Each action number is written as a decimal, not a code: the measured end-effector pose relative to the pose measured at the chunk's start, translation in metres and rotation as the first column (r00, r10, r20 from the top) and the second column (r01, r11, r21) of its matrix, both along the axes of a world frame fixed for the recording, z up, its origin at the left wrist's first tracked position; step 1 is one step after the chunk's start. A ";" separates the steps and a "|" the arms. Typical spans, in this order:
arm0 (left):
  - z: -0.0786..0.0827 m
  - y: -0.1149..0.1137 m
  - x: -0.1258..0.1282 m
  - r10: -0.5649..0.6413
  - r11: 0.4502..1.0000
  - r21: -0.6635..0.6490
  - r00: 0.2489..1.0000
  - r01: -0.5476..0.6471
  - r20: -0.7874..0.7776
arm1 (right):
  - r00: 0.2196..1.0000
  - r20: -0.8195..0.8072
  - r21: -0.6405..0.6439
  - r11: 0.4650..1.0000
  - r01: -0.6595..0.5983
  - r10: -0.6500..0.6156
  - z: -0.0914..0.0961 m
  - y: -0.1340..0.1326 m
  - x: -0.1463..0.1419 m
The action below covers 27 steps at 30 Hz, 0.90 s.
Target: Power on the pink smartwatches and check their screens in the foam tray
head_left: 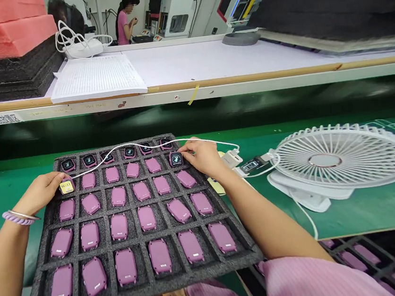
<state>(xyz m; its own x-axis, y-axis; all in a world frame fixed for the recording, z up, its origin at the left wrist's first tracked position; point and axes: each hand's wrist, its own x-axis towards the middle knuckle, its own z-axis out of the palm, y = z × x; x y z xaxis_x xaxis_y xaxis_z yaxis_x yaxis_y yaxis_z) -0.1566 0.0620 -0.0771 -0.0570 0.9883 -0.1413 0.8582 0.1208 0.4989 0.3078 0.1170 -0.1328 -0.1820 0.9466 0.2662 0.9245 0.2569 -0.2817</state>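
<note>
The left hand (pixel 47 188) pinches a small purple square watch with a lit yellow screen (pixel 67 186) between its fingertips. This watch is at the left end of the second row from the back of a black foam tray with square holes (pixel 145 290). The right hand (pixel 201 156) has its thumb and a finger closed on the edge of a purple watch with a black lit screen (pixel 176 159), at the right end of that same row. A thin white cord (pixel 129 144) goes across the tray from the yellow-screen watch to a white plug block (pixel 232 159). Six watches in the back row show black screens. The other purple watches (pixel 126 266) lie face down, one in each hole. A round white fan (pixel 323 160) sits on the green worktop (pixel 365 214), to the right of the tray.
</note>
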 end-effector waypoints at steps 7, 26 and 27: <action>0.008 0.005 0.000 0.035 0.992 -0.128 0.980 -0.010 0.196 | 0.985 -0.144 0.099 0.992 -0.079 0.093 0.010 -0.012 -0.014; -0.004 0.015 -0.008 -0.231 0.970 -0.080 0.972 0.228 -0.029 | 0.918 0.270 -0.173 0.953 -0.250 0.290 0.010 0.011 -0.060; -0.004 0.014 -0.008 -0.235 0.970 -0.079 0.972 0.232 -0.028 | 0.917 0.279 -0.155 0.956 -0.249 0.284 0.008 0.010 -0.062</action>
<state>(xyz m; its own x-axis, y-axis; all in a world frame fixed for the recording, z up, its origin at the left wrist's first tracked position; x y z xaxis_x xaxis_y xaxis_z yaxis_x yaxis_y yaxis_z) -0.1646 0.0763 -0.0809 0.1673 0.9615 -0.2178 0.8845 -0.0488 0.4640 0.2459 0.1268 -0.1250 -0.4853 0.8726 0.0550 0.8716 0.4878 -0.0491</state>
